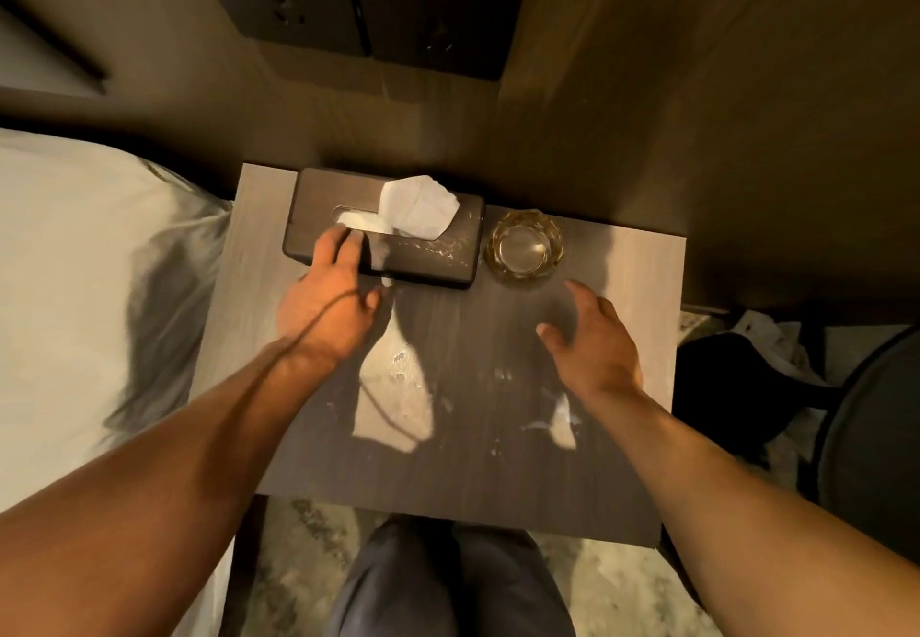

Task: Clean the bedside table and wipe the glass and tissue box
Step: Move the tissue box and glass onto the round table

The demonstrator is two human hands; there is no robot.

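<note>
1. The tissue box (383,226), dark and rectangular, lies at the far edge of the bedside table (463,467), with a white tissue (418,208) standing out of its slot; pale specks mark its top right of the left hand's fingers.
2. The left hand (331,305) rests on the near left part of the box, fingers laid over its top edge and loosely bent, thumb out to the right; whether it grips the box is unclear.
3. The glass (525,248) stands just right of the box, ahead of the right hand.
4. The right hand (590,345) hovers over the table with fingers spread and relaxed, holding nothing.
5. White smears and crumbs dot the tabletop between and behind the two hands.
6. A white bed (89,288) lies left of the left arm; a dark chair (866,437) sits right of the right arm.
</note>
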